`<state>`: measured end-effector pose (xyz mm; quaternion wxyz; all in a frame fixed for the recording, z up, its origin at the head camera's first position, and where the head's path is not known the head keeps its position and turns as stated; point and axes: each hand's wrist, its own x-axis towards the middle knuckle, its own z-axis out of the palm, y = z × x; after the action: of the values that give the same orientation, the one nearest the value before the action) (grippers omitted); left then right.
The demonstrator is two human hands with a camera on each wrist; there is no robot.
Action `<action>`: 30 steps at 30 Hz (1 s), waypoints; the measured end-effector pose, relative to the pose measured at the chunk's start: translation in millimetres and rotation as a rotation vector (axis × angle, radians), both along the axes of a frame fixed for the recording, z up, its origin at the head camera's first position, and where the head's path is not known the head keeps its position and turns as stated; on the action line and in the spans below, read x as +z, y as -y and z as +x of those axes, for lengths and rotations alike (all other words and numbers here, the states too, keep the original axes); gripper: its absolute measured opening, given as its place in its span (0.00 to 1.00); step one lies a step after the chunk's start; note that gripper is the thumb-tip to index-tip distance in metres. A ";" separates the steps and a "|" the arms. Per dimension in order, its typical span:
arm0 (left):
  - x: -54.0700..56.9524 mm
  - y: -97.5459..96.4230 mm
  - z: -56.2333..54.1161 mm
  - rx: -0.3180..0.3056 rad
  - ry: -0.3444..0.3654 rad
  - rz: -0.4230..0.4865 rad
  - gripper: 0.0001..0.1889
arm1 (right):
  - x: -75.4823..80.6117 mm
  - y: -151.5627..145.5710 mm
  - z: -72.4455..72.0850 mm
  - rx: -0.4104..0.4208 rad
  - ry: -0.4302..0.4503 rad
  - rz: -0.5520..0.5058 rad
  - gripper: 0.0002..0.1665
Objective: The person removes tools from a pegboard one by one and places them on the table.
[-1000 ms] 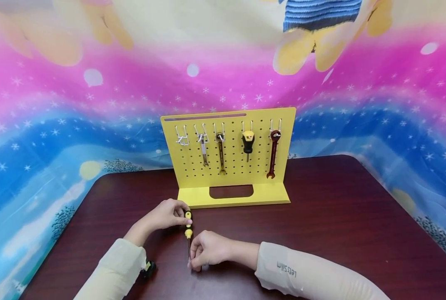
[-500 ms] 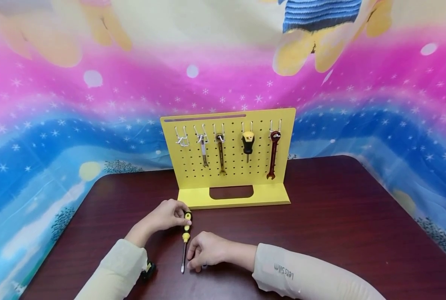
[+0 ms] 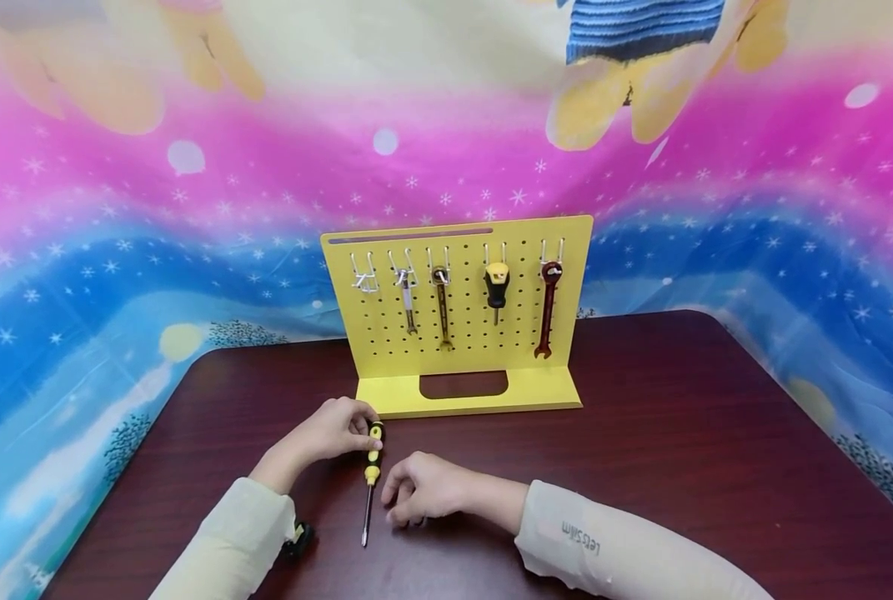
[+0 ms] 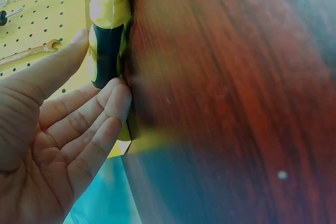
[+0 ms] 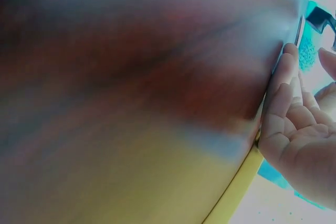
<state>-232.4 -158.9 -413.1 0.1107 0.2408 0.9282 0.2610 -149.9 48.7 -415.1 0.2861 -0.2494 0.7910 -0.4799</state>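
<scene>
A yellow-and-black screwdriver (image 3: 373,475) lies on the dark red table, its metal shaft pointing toward the near edge. My left hand (image 3: 338,429) pinches its handle between thumb and fingers near the end. Close up in the left wrist view, the thumb of the left hand (image 4: 47,124) is on one side of the screwdriver handle (image 4: 107,51) and fingertips are on the other. Just right of the shaft, my right hand (image 3: 433,490) rests low over the table with loosely curled fingers. Nothing shows in the right hand (image 5: 302,140) in the right wrist view.
Behind the hands stands a yellow pegboard (image 3: 386,390). On its hooks hang a small wrench (image 3: 408,304), a brass-coloured wrench (image 3: 443,312), a stubby screwdriver (image 3: 497,285) and a red wrench (image 3: 547,312). The leftmost hook (image 3: 365,280) bears no tool. A printed cloth (image 3: 446,150) surrounds the table (image 3: 679,433).
The screwdriver's tip has swung left, away from my right hand, which held it near the tip and let go. The right hand has drawn slightly back. My left hand stays in place.
</scene>
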 end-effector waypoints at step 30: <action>107.0 6.5 -7.7 0.007 -0.317 0.123 0.11 | 18.1 -53.7 -64.8 -0.356 -0.236 -0.091 0.14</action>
<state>-240.1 -165.4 -306.1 -0.0528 0.2818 0.9172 0.2765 -214.8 102.5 -396.9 0.0909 -0.1730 0.8279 -0.5257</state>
